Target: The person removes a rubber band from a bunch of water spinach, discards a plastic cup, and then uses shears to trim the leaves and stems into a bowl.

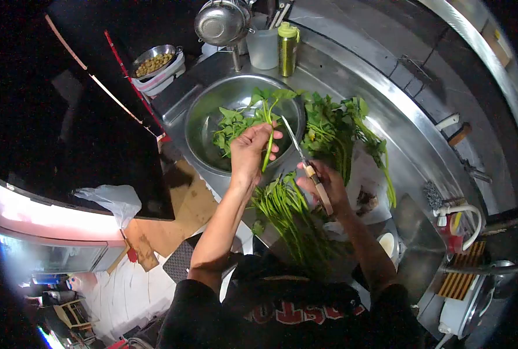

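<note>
A green leafy stem (268,155) is pinched in the fingers of my left hand (252,150), over the near side of a large steel bowl (198,152). Its leaves point away from me, and the cut end hangs toward me. Loose green leaves (229,129) lie inside the bowl. My right hand (327,185) is wrapped round the handle of a knife (294,139), with the blade slanting up and left beside the bowl's right rim. Just below the hands lies a bundle of long green stems (282,209). A leafy bunch (329,125) rests right of the bowl.
Behind the bowl stand a green-lidded bottle (287,52), a plastic pitcher (263,49) and a steel strainer (218,26). A bowl of small round brownish items (152,63) sits at back left. On the right are a white faucet (465,218) and a slatted wooden rack (462,270).
</note>
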`<state>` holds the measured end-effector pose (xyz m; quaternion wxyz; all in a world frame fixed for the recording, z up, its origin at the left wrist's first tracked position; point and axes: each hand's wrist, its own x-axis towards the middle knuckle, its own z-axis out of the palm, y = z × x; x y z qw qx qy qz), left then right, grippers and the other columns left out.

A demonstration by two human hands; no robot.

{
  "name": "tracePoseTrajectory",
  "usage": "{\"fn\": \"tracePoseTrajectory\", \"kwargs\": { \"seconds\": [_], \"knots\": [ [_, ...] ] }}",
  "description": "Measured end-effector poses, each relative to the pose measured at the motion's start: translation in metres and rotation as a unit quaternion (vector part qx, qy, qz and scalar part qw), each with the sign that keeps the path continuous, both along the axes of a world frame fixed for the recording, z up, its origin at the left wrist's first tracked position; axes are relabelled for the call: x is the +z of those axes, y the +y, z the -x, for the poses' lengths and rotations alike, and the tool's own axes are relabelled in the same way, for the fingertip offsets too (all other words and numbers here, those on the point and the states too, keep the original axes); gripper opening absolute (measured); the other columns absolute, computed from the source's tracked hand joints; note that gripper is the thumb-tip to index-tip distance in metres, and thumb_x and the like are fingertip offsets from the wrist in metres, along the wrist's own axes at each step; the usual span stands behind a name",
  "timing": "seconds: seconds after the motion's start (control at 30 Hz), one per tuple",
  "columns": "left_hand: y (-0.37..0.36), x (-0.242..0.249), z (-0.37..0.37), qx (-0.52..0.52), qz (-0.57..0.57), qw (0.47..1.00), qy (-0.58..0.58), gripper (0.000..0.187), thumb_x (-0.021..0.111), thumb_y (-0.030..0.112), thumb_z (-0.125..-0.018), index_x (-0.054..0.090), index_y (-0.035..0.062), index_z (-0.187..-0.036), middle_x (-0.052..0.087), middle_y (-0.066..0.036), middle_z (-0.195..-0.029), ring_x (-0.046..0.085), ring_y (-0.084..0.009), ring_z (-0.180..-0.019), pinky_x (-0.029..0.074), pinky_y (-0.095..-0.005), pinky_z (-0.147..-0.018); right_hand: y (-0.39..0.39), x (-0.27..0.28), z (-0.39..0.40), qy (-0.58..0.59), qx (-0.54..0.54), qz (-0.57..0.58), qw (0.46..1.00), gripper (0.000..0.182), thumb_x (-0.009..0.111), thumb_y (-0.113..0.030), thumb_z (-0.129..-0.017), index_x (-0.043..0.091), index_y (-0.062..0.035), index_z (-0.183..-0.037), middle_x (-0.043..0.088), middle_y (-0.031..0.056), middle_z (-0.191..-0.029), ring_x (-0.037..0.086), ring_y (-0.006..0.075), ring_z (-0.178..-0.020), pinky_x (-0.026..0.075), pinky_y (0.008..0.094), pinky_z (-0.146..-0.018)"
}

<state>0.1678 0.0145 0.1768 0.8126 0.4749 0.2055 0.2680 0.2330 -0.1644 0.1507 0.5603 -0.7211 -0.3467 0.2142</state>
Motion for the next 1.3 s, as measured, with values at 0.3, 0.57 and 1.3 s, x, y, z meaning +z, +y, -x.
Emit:
{"fn": "tracePoseTrajectory", "kwargs": {
  "seconds": [0.3,0.57,1.3],
  "knots": [
    [0.001,-0.004,0.005,0.064,-0.079,0.994,0.042,0.021,0.059,0.016,-0.086,0.059,-0.0016,-0.097,0.065,-0.006,-0.079,0.057,-0.0087,-0.058,0.044,-0.02,-0.048,0.014,0.007,0.004,0.049,-0.009,0.052,0.997,0.039,0.078,-0.027,-0.068,0.058,-0.0055,-0.094,0.06,0.0023,-0.073,0.054,0.0096,-0.066,0.043,0.0254,-0.061],
    [-0.001,-0.011,0.001,0.082,-0.118,0.988,0.051,0.018,0.058,0.009,-0.084,0.059,-0.002,-0.098,0.065,-0.006,-0.079,0.057,-0.0074,-0.06,0.044,-0.0192,-0.048,0.017,0.007,0.006,0.117,-0.01,0.036,0.992,0.044,0.077,-0.028,-0.07,0.06,-0.0052,-0.103,0.062,0.0036,-0.075,0.056,0.0092,-0.066,0.046,0.026,-0.061],
    [0.011,-0.03,-0.009,0.132,-0.163,0.973,0.098,0.018,0.055,0.003,-0.081,0.056,-0.0028,-0.098,0.066,-0.009,-0.074,0.06,-0.0103,-0.053,0.041,-0.0195,-0.041,0.033,0.002,-0.01,0.057,0.019,0.116,0.991,0.035,0.075,-0.032,-0.071,0.059,-0.004,-0.084,0.058,0.0055,-0.072,0.054,0.0139,-0.064,0.043,0.0276,-0.061]
  ]
}}
